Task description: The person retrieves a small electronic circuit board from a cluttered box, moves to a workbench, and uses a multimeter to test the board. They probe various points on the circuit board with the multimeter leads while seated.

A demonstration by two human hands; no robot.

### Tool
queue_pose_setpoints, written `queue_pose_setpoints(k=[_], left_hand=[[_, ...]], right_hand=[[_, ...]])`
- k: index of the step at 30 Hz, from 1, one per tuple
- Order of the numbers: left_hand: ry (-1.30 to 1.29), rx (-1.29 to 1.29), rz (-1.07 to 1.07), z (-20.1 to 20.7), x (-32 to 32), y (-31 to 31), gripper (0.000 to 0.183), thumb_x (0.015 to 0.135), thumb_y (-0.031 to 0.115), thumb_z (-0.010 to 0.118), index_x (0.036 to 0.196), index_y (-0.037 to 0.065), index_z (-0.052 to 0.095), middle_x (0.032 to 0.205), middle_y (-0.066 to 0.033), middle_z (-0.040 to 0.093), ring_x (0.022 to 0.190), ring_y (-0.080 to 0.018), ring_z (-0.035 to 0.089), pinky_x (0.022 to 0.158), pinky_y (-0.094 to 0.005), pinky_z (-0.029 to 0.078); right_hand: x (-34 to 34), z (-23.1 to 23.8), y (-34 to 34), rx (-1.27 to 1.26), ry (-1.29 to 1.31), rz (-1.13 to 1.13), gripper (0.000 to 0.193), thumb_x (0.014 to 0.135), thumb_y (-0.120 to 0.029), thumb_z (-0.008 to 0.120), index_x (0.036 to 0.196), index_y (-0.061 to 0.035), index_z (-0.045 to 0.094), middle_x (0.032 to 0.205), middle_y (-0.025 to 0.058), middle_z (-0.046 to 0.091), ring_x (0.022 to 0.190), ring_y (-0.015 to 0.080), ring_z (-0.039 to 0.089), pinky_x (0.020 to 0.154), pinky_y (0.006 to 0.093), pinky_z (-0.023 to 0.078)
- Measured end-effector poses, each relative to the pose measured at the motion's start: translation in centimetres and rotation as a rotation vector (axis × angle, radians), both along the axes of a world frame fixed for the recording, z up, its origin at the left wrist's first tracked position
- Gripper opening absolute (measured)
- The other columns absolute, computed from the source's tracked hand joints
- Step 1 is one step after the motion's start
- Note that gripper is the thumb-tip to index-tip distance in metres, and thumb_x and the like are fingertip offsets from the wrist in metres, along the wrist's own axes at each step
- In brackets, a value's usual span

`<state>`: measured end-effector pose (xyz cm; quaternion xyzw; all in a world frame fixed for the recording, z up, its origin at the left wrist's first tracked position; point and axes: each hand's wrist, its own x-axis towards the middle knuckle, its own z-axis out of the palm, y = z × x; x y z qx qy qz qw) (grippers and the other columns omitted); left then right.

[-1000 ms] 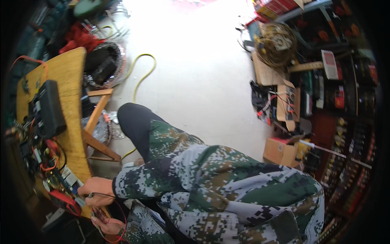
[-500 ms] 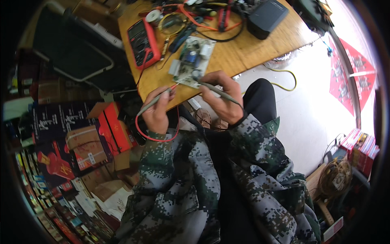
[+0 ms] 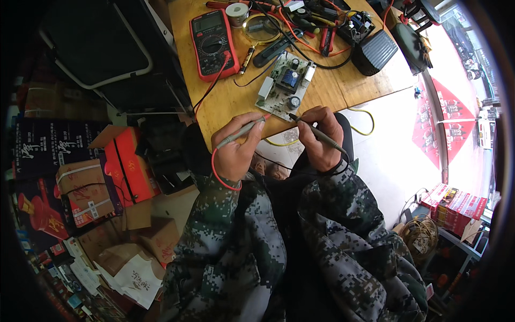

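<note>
A pale circuit board (image 3: 284, 84) lies near the front edge of the wooden table (image 3: 230, 99). My left hand (image 3: 236, 147) grips a grey probe with a red tip (image 3: 244, 130), its point touching the board's near edge; a red lead loops under the wrist. My right hand (image 3: 320, 138) holds a grey probe with a black tip (image 3: 314, 131), also resting at the board's near edge. A red multimeter (image 3: 213, 36) sits left of the board, its red lead running toward my left hand.
Tools, cables, a solder reel (image 3: 236, 11) and a black box (image 3: 374, 52) crowd the table's far side. Cardboard and red boxes (image 3: 115, 172) pile up on the floor to my left. A shelf with red cartons (image 3: 453, 204) stands at right.
My view has swung from the floor round to the table. Both hands now hold probes lower in view, with their tips on the circuit board.
</note>
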<state>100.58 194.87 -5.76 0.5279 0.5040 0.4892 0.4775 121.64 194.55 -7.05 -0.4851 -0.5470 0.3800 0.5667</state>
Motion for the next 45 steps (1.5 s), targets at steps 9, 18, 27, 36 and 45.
queue_pose_setpoints(k=[9, 18, 27, 36, 45], left_hand=[[0.026, -0.048, -0.002, -0.02, 0.39, 0.14, 0.021, 0.103, 0.004, 0.071, 0.121, -0.007, 0.072, 0.105, -0.009, 0.076, 0.093, -0.0109, 0.07, 0.083, -0.0253, 0.056], [0.042, -0.059, 0.001, 0.1, 0.5, 0.01, 0.021, 0.103, 0.002, 0.07, 0.122, -0.008, 0.071, 0.11, -0.0107, 0.075, 0.099, -0.0134, 0.071, 0.088, -0.0262, 0.058], [0.035, -0.043, 0.015, 0.42, 0.67, -0.08, 0.021, 0.103, 0.003, 0.071, 0.121, -0.007, 0.071, 0.109, -0.0108, 0.075, 0.098, -0.0133, 0.071, 0.087, -0.026, 0.057], [0.07, -0.037, 0.0, 0.65, 0.65, 0.0, 0.022, 0.103, 0.003, 0.07, 0.122, -0.008, 0.071, 0.108, -0.0112, 0.076, 0.098, -0.0142, 0.072, 0.087, -0.0266, 0.058], [0.016, 0.02, 0.045, -0.24, 1.05, -0.33, 0.02, 0.102, 0.006, 0.072, 0.118, -0.006, 0.073, 0.098, -0.0083, 0.078, 0.083, -0.0092, 0.069, 0.074, -0.0257, 0.055]], right_hand=[[0.05, 0.25, 0.03, -0.024, -0.059, 0.011, 0.012, 0.091, 0.002, 0.072, 0.097, 0.0007, 0.062, 0.084, 0.0062, 0.066, 0.073, 0.0118, 0.062, 0.069, 0.0276, 0.051], [-0.03, 0.42, 0.01, -0.036, -0.063, -0.003, 0.01, 0.092, 0.001, 0.073, 0.096, 0.0005, 0.063, 0.084, 0.0064, 0.066, 0.073, 0.0114, 0.062, 0.069, 0.027, 0.051], [0.1, 0.64, 0.05, -0.009, -0.053, 0.004, 0.009, 0.092, 0.002, 0.071, 0.095, 0.0013, 0.063, 0.084, 0.007, 0.067, 0.072, 0.0118, 0.064, 0.068, 0.0273, 0.051], [0.05, 0.75, 0.0, -0.014, -0.062, 0.003, 0.01, 0.091, 0.002, 0.072, 0.095, 0.001, 0.063, 0.083, 0.0062, 0.066, 0.073, 0.0113, 0.062, 0.068, 0.0275, 0.051], [0.51, 0.59, -0.44, -0.016, -0.029, 0.031, 0.009, 0.092, 0.001, 0.072, 0.095, 0.0013, 0.063, 0.085, 0.0062, 0.065, 0.074, 0.0113, 0.061, 0.069, 0.0273, 0.051]])
